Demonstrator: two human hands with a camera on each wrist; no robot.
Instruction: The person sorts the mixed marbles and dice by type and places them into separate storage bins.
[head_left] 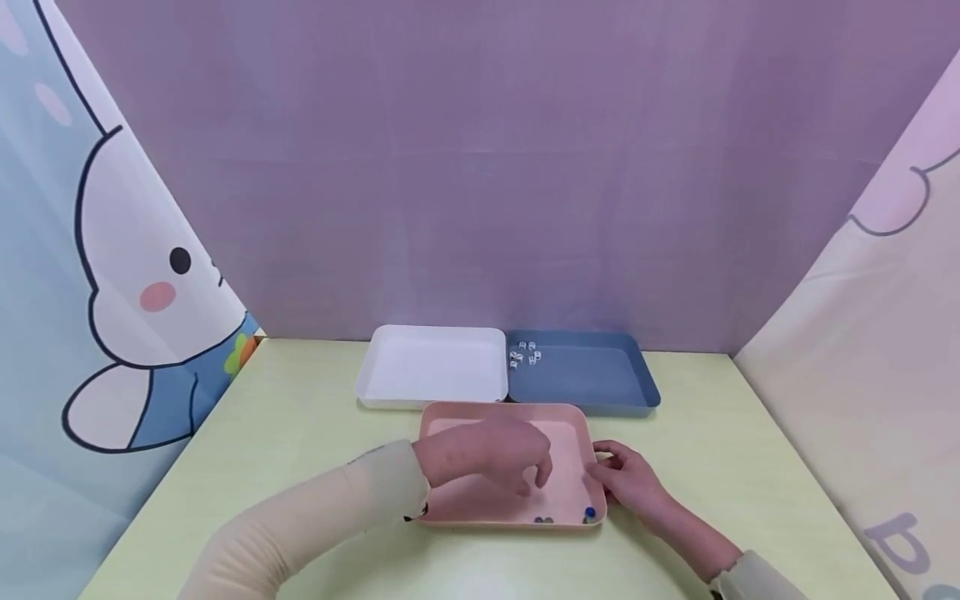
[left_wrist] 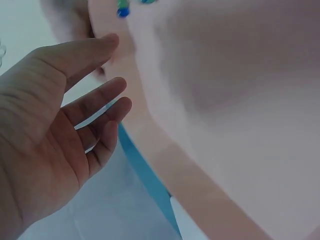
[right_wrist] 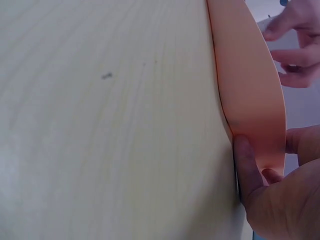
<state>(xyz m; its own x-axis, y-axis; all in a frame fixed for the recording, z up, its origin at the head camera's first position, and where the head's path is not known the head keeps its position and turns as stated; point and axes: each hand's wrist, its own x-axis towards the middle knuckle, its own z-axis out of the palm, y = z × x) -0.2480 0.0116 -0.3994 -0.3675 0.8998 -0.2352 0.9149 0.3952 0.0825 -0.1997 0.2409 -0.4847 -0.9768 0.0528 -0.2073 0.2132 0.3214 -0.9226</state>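
A pink tray (head_left: 495,508) lies near the front of the table. Over its middle hangs my left hand (head_left: 510,454), fingers loosely bent and holding nothing, as the left wrist view also shows. My right hand (head_left: 630,483) grips the tray's right side; in the right wrist view the thumb (right_wrist: 246,162) presses low on the outer wall and other fingers reach the rim. Inside, by the front right corner, sits a blue marble (head_left: 590,512) with a greenish one against it. Grayish-green marbles (head_left: 543,520) lie by the front wall, partly hidden by it.
Behind stand a white tray (head_left: 435,367) and, touching its right side, a blue tray (head_left: 592,371). Several small clear-and-white dice (head_left: 532,357) lie at the blue tray's left end. A purple curtain (head_left: 480,167) closes the back of the pale wooden table (head_left: 712,450), with printed cloths at both sides.
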